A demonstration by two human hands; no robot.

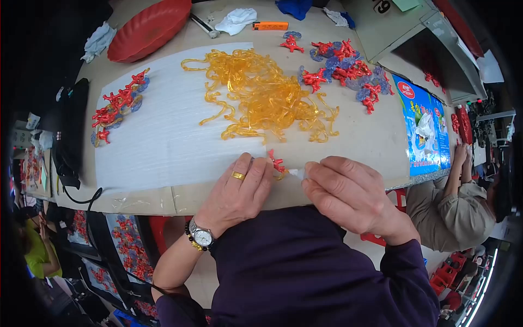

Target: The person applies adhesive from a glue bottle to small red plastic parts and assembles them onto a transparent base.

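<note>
At the near edge of the table, my left hand [237,191], with a ring and a wristwatch, is closed on a small branching red plastic piece [277,161]. A bit of yellow shows at its lower end. My right hand [348,193] is closed just to the right, thumb and fingers pinched around a white scrap [296,173] whose tip points at the red piece; whether it is cloth or paper I cannot tell. Beyond both hands lies a tangled heap of translucent yellow curly plastic parts [261,98], partly on a white foam sheet [147,158].
Red pieces joined to bluish-purple ones form a row [121,103] at left and a pile [348,71] at right. A red bowl [150,30], orange lighter-shaped object [271,25] and white rag [236,20] sit at the back. A co-worker [457,201] sits at right.
</note>
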